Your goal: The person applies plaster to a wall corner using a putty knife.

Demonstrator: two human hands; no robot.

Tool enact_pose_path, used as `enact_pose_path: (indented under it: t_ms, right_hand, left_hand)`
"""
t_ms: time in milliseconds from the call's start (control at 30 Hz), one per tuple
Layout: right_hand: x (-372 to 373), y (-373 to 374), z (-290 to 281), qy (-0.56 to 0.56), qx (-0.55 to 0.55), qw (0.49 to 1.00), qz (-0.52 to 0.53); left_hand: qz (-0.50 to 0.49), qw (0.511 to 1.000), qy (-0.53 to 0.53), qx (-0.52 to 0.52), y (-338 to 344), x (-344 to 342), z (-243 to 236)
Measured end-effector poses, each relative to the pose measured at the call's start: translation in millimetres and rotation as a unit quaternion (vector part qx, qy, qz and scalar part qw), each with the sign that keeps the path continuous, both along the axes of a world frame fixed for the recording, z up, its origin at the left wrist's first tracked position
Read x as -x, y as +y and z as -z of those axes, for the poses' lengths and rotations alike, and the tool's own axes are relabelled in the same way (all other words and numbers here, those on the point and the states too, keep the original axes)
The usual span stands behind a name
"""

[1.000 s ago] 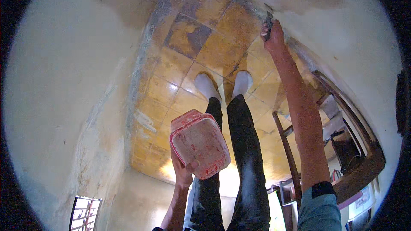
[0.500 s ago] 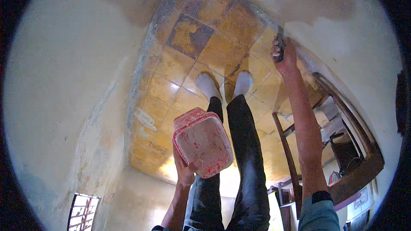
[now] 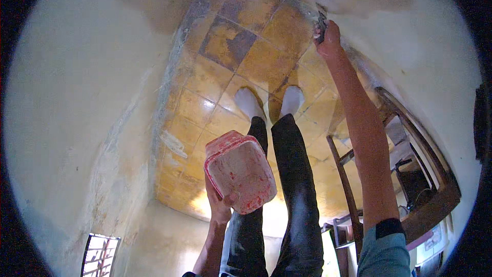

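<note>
My left hand (image 3: pixel 219 202) grips a red plastic tub (image 3: pixel 241 174) by its side, in front of my legs. Pale, dried-looking paste coats the inside of the tub, with red showing through in patches. Stretched far forward on the right, my right hand (image 3: pixel 328 37) is closed around a dark-handled putty knife (image 3: pixel 322 21). Its tip is against or very close to the lower part of the wall (image 3: pixel 359 0); I cannot tell whether it touches. Damp-looking brown patches mark the wall there.
Under my feet lie worn yellow floor tiles (image 3: pixel 266 56). A dark wooden frame (image 3: pixel 425 138), like furniture, leans along the right wall below my right arm. Another stained wall (image 3: pixel 77 97) rises on the left, with a barred window (image 3: pixel 100 254) at lower left.
My right hand and the putty knife have moved forward and slightly left along the wall. The tub in my left hand has shifted only slightly left.
</note>
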State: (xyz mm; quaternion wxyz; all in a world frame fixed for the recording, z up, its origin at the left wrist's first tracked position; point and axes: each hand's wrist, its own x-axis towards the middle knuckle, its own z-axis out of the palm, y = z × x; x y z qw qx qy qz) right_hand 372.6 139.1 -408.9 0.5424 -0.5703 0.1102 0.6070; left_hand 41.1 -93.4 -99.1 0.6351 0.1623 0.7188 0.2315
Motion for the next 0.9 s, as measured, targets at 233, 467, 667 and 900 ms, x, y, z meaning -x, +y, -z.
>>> enact_pose_path:
  t_ms: [233,467,667,900]
  right_hand:
    - [22.0,-44.6,-99.9,0.046,-0.006,0.998,0.034]
    - [20.9,-31.2,-54.4,0.044,0.005,0.998,-0.034]
    - [0.0,11.9,-28.9,0.126,-0.021,0.992,-0.012]
    - [24.8,-19.1,-136.9,0.047,-0.041,0.998,-0.004]
  left_hand:
    - [-0.052,0.997,0.056,0.015,-4.3,3.1,-4.7]
    - [-0.028,1.0,0.004,-0.009,1.6,6.5,-1.8]
    - [-0.005,1.0,0.003,-0.008,-0.1,7.7,3.9]
    - [-0.049,0.997,0.053,0.015,23.4,-2.0,-12.8]
